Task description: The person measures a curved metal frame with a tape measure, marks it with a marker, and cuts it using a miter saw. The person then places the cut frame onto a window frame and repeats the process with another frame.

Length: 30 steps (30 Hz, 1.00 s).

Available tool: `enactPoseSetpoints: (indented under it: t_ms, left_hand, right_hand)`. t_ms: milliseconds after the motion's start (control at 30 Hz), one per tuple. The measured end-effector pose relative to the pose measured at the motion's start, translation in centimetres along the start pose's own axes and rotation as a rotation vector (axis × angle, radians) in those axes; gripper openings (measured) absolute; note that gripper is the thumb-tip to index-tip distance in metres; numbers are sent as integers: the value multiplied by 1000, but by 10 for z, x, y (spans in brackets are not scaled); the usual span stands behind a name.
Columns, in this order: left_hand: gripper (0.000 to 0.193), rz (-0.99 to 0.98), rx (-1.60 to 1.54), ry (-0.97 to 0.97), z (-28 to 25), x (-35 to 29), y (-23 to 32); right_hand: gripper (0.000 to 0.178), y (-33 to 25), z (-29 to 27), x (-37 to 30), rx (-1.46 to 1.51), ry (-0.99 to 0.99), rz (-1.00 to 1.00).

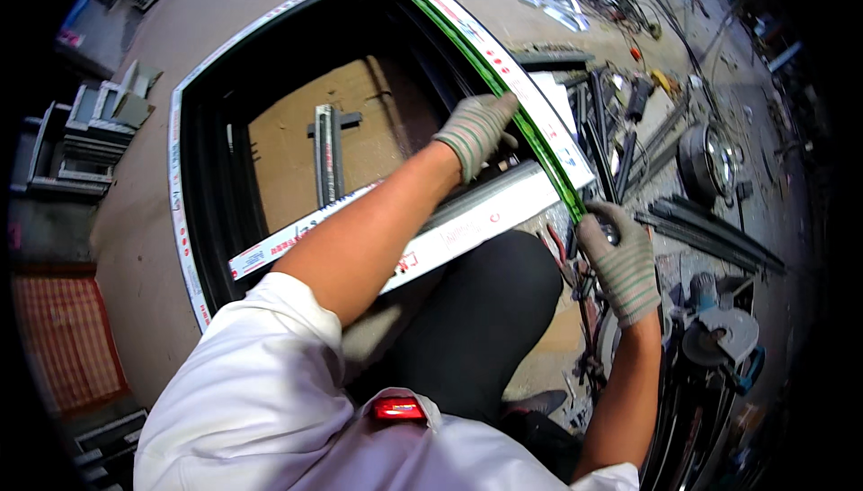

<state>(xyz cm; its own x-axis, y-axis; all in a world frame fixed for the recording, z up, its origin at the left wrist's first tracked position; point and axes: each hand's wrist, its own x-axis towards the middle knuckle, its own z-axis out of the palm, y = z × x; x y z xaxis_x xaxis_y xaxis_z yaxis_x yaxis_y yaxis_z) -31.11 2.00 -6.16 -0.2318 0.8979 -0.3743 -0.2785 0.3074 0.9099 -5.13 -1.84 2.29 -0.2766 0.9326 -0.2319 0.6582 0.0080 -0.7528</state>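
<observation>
A large window frame point(184, 221) with white protective film and dark inner channels lies flat on the floor. Along its right rail runs a green strip point(467, 41). My left hand point(476, 129), in a striped knit glove, presses on that strip midway along the rail. My right hand point(618, 262), gloved the same way, pinches the strip's near end at the frame's lower right corner. A white filmed rail point(467, 221) crosses the near side of the frame under my left forearm.
A short metal profile point(327, 154) lies on brown board inside the frame. Dark profile lengths point(710, 235), cables and tools crowd the floor to the right. A cutting machine point(719, 329) sits at lower right. Stacked profile offcuts point(85, 136) lie at the left.
</observation>
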Motion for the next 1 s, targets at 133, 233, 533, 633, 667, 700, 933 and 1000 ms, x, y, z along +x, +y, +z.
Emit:
enactPoseSetpoints:
  t_ms: [133, 233, 533, 633, 667, 700, 933, 1000]
  left_hand:
    - [38, -31, -70, -3, 5, -2, 3]
    - [39, -43, -80, -9, 5, -4, 4]
    - [35, -32, -103, -13, 5, -6, 8]
    - [35, -13, -96, -16, 4, -4, 5]
    - [35, -3, -88, -16, 4, -5, 6]
    - [35, 5, -79, -18, 4, -5, 6]
    - [34, 15, -66, -1, 4, -3, 3]
    - [35, 13, -51, 17, 4, -8, 6]
  right_hand:
    - [51, -7, -4, -4, -62, 11, -47]
    - [49, -10, -3, -3, -57, 9, -46]
    - [46, -16, 2, -3, -38, 11, -20]
    - [45, -18, 0, -2, -46, 5, -39]
    - [45, -20, 0, -2, -52, 11, -39]
    - [45, -22, 1, -3, -57, 18, -37]
    - [43, -26, 5, -3, -57, 53, -36]
    - [44, -23, 6, -2, -49, 60, -30]
